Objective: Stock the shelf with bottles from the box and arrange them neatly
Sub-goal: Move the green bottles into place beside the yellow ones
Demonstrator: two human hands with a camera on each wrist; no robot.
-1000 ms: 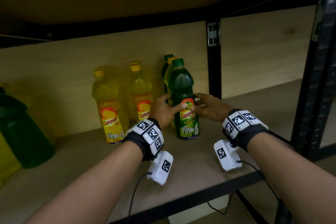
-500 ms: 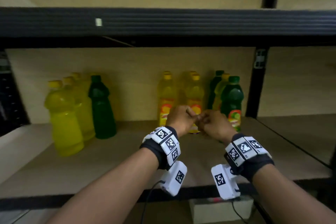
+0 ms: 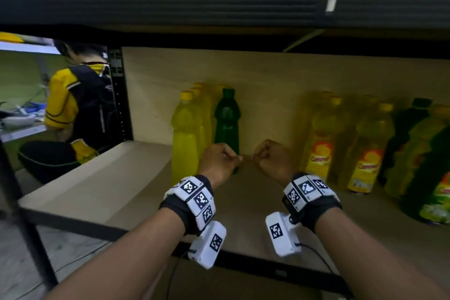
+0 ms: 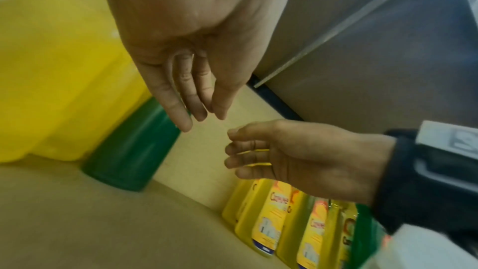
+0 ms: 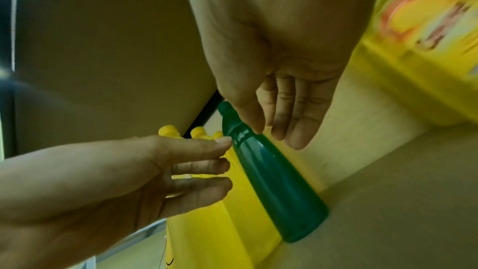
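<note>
So the shelf (image 3: 102, 187) is the biggest thing here, a pale wooden board with a dark metal edge, and its right end is cut off by the picture. Another dark shelf beam (image 3: 219, 2) sits above and hides the top of the back wall.

Off to the left, past the black post, a person in a yellow and black top (image 3: 80, 105) crouches, blurry and partly hidden by the post.

On the right stand the labelled yellow bottles (image 3: 319, 146) in a row, with dark green ones (image 3: 435, 178) at the far edge. These are smeared, and I cannot read the labels well or count how many stand behind.

More to the left stand plain yellow bottles (image 3: 186, 139), one behind another, so only the caps of the back ones show. A green bottle (image 3: 227, 119) stands upright just beside them, near the back wall. My hands cover its lower part in the head view.

My left hand (image 3: 219, 161) and right hand (image 3: 274, 158) hang close together in front of the green bottle, fingertips nearly meeting. From above they look like loose fists. The wrist views show the fingers (image 4: 186, 89) only gently bent. Neither grip has hold of anything. I cannot tell if a fingertip brushes the green bottle.
</note>
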